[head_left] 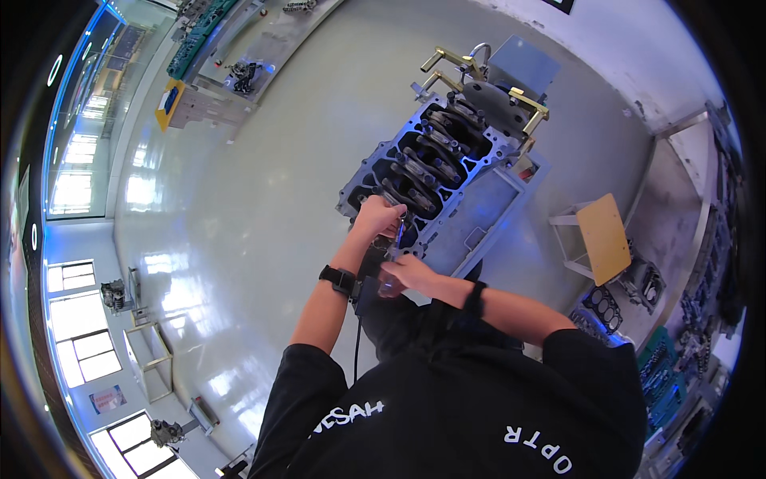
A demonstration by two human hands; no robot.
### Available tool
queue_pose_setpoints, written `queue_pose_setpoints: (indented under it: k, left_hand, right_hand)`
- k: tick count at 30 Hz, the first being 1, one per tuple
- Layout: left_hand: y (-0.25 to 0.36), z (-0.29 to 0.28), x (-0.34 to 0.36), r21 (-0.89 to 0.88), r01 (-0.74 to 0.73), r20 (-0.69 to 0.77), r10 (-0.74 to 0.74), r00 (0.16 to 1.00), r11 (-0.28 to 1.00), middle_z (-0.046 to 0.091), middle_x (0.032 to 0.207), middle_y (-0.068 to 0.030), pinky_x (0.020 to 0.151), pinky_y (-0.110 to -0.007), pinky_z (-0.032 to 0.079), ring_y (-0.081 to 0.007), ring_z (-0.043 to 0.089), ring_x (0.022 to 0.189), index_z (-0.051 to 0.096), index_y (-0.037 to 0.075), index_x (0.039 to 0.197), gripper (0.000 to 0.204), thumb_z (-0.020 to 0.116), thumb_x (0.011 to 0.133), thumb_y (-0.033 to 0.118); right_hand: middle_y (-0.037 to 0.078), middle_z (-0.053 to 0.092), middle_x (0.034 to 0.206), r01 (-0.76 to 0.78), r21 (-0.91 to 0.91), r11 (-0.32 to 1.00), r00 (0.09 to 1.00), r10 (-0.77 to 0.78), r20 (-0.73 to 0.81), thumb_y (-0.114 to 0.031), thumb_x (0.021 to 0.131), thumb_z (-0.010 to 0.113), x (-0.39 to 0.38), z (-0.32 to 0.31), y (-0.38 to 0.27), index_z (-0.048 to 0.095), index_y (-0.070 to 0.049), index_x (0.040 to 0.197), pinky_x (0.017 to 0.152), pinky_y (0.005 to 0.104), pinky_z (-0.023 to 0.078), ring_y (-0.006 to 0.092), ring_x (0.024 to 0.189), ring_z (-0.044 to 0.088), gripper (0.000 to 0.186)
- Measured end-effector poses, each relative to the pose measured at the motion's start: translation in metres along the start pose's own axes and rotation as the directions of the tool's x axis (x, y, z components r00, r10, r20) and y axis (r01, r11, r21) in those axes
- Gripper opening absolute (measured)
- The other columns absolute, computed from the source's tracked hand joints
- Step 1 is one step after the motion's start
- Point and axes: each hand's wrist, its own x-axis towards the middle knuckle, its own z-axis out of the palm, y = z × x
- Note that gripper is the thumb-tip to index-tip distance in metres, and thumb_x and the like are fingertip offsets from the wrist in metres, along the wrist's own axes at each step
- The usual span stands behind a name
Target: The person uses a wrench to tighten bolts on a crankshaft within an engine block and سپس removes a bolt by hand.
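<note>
Silver tool (pixel 399 236), left grip (pixel 381 215) to right grip (pixel 408 273)

We see a grey metal engine block (pixel 416 166) lying diagonally, its dark inner bays open and facing up; over its near end we see a slim, shiny tool (pixel 399 233), slightly slanted.

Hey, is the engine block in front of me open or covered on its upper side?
Open. No cover lies over the engine block; the metal caps and dark hollows inside show plainly.
</note>
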Motion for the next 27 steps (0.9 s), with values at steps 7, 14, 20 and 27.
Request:
queue_pose_setpoints:
  k: [7,14,20,27]
  left_hand:
    - [-0.004,-0.006,-0.021,0.04,-0.064,-0.07,0.066,0.995,0.997,0.066,0.072,-0.013,0.062,-0.029,0.055,-0.0193,0.067,0.067,0.061,-0.007,0.081,0.028,0.059,0.087,0.02]
    - [-0.018,-0.012,-0.033,-0.333,-0.056,0.059,0.08,0.995,0.941,0.066,0.085,-0.0181,0.069,-0.032,0.056,-0.0242,0.067,0.076,0.058,-0.006,0.092,0.028,0.057,0.089,0.022]
    - [-0.022,0.001,-0.027,-0.328,-0.062,0.088,0.096,0.992,0.943,0.066,0.085,-0.0221,0.064,-0.033,0.057,-0.0271,0.068,0.073,0.057,-0.009,0.094,0.032,0.055,0.089,0.022]
    - [-0.022,0.016,-0.014,-0.298,-0.021,0.035,0.033,0.999,0.954,0.066,0.082,-0.0198,0.062,-0.033,0.057,-0.0251,0.068,0.069,0.058,-0.008,0.094,0.033,0.052,0.091,0.024]
  right_hand:
    - [0.013,0.067,0.085,-0.041,0.388,0.921,0.997,0.012,0.076,-0.022,0.093,0.049,0.03,0.06,-0.049,0.06,0.002,0.095,0.067,0.0342,0.054,0.0225,0.076,0.067,0.027]
    - [0.014,0.064,0.073,0.052,-0.289,0.956,0.998,-0.04,0.048,-0.019,0.09,0.049,-0.029,-0.037,-0.023,0.062,0.005,0.085,0.061,0.0306,0.05,0.0166,0.061,0.063,0.027]
    - [0.017,0.065,0.078,0.03,-0.945,0.326,0.929,-0.358,-0.094,-0.036,0.079,0.057,-0.042,-0.107,-0.114,0.068,-0.006,0.083,0.066,0.0463,0.05,0.0365,0.074,0.062,0.032]
    - [0.01,0.065,0.066,-0.038,-0.992,0.119,0.989,-0.14,-0.055,-0.042,0.071,0.064,-0.005,-0.134,-0.189,0.068,-0.009,0.065,0.062,0.0388,0.05,0.0288,0.068,0.065,0.034]
